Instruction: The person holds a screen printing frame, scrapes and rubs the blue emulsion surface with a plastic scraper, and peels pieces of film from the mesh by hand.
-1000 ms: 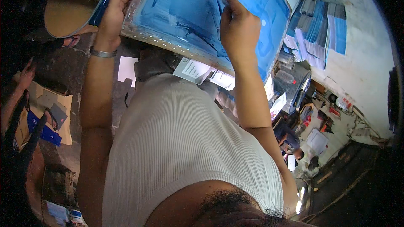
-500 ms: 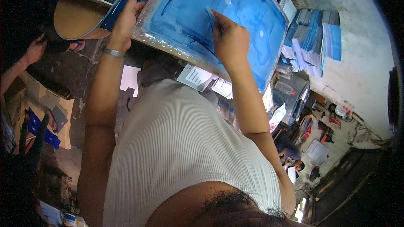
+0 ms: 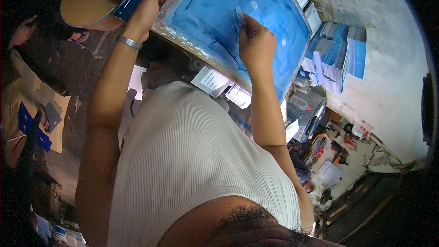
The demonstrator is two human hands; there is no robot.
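A blue screen-printing frame (image 3: 210,18) with a pale, worn rim is tilted in front of me. My left hand (image 3: 145,13) grips its left edge, thumb up, with the other fingers partly hidden behind the rim. Over the middle of the blue mesh is my right hand (image 3: 257,45), its fingers closed in a pinch on a small translucent strip (image 3: 238,16). That strip lies against or just above the mesh; I cannot tell which. Dark smears and two pale round spots show on the blue surface.
A curved brown board (image 3: 84,4) stands at the far left. Stacks of blue and white printed sheets (image 3: 331,50) lean by the right wall. White papers (image 3: 210,81) lie below the frame. Another person's hand (image 3: 23,32) is at the left; a plastic bottle (image 3: 299,103) lies at the right.
The view has shifted slightly. My right hand and the strip sit a little farther right, and the strip's tilt differs slightly. My left hand still grips the frame's edge.
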